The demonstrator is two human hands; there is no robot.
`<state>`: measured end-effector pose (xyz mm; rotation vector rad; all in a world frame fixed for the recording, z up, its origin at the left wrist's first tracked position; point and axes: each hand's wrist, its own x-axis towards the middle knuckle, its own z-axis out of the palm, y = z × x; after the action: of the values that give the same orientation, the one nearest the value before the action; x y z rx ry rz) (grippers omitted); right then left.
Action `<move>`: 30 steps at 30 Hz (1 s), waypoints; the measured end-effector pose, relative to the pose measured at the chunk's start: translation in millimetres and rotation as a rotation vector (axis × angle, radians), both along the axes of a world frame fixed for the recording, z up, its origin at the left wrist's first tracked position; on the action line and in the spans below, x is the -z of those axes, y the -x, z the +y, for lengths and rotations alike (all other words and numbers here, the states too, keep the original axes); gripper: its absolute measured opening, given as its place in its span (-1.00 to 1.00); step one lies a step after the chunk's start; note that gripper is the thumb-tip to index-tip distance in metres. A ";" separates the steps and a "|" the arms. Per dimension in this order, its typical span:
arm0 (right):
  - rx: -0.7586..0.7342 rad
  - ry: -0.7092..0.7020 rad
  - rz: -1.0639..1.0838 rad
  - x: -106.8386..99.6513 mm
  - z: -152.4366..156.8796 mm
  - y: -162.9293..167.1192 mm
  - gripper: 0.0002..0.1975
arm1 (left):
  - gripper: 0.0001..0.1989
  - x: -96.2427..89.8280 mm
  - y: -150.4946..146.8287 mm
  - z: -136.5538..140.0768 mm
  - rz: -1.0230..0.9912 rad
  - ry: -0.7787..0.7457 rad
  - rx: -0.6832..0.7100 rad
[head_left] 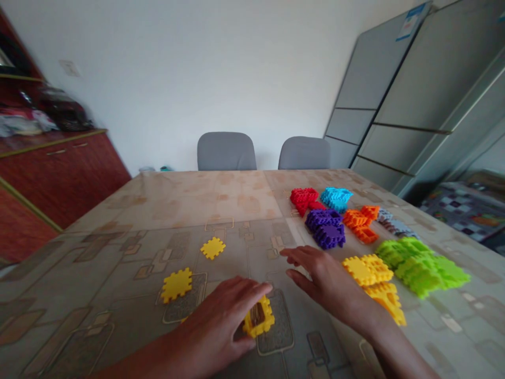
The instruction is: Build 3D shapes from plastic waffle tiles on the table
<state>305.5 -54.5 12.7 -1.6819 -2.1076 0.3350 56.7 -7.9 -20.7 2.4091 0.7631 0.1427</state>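
My left hand (pixel 221 321) grips a yellow interlocking block piece (pixel 269 322) with a square opening, its thumb on the near side and its fingers over the far side. Above the table to the right, my right hand (pixel 315 271) is empty, thumb and fingers apart. Two flat yellow notched squares, a nearer one (pixel 177 285) and a farther one (pixel 213 248), lie left of centre. A sliver of yellow shows beside my left hand, mostly hidden by it. Stacked yellow pieces (pixel 373 269) sit just right of my right hand, partly covered by that forearm.
Interlocking pieces stand in colour groups on the right: red (pixel 303 197), light blue (pixel 336 198), purple (pixel 326 228), orange (pixel 361 223), grey (pixel 394 225) and lime green (pixel 424 266). A patterned cloth covers the table (pixel 118 279). Two grey chairs (pixel 226 151) stand behind it.
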 end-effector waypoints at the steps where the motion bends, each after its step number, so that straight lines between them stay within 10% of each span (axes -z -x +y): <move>1: 0.004 0.011 -0.003 0.1 0.1 -0.5 -0.66 | -0.18 -0.7 -0.6 0.6 0.002 0.000 -0.003; 12: -0.329 0.263 0.007 8.6 -8.9 37.0 -0.23 | 0.04 1.4 80.0 8.3 0.140 0.019 -0.118; 24: -0.353 0.245 -0.188 16.5 -1.2 49.6 -0.48 | -0.11 30.0 123.2 5.1 0.053 -0.056 -0.151; 30: -0.411 0.147 -0.172 -10.8 -15.8 45.2 -0.52 | -0.21 43.6 125.3 2.0 0.002 -0.209 -0.172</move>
<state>260.3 -70.2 23.5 -1.3816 -2.6154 0.4926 -68.6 -5.9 -64.2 2.5353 0.9998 0.3019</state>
